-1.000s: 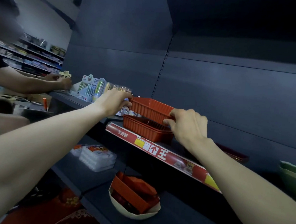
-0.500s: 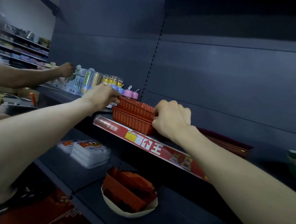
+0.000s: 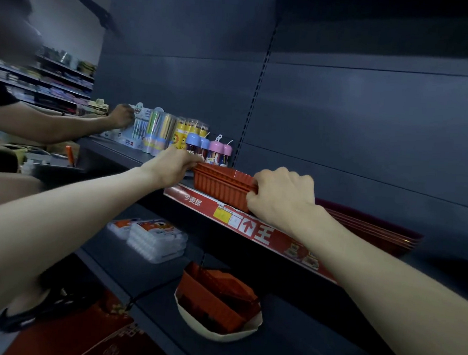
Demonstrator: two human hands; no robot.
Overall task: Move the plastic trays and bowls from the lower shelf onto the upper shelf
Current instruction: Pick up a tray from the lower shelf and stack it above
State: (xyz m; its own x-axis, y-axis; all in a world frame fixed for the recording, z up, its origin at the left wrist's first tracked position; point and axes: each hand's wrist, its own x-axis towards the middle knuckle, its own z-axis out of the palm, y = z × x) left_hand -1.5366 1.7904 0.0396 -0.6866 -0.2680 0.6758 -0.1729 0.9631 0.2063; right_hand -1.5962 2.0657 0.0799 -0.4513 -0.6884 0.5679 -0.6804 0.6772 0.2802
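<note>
Upper tier, left to right: a second person's hand (image 3: 122, 115) touches packaged goods (image 3: 150, 132) on the adjoining shelf section. Just beside these stand small bottles (image 3: 215, 149) with blue and pink caps. The left hand (image 3: 172, 167) grips the left end of the red ribbed tray (image 3: 222, 187), fingers curled over its rim. The tray sits on the front edge of the upper shelf (image 3: 440, 265), directly above the red price strip (image 3: 198, 202), and appears nested in a second tray of the same kind. The right hand (image 3: 281, 197) grips the tray's right end, fingers curled round the rim and closed tight. Further right lies a stack of dark red trays (image 3: 376, 229). Lower tier, left to right: clear plastic boxes (image 3: 154, 237) lie on the lower shelf (image 3: 312, 349), and a cream bowl (image 3: 216, 332) on the same shelf holds several tilted red trays (image 3: 213, 295).
</note>
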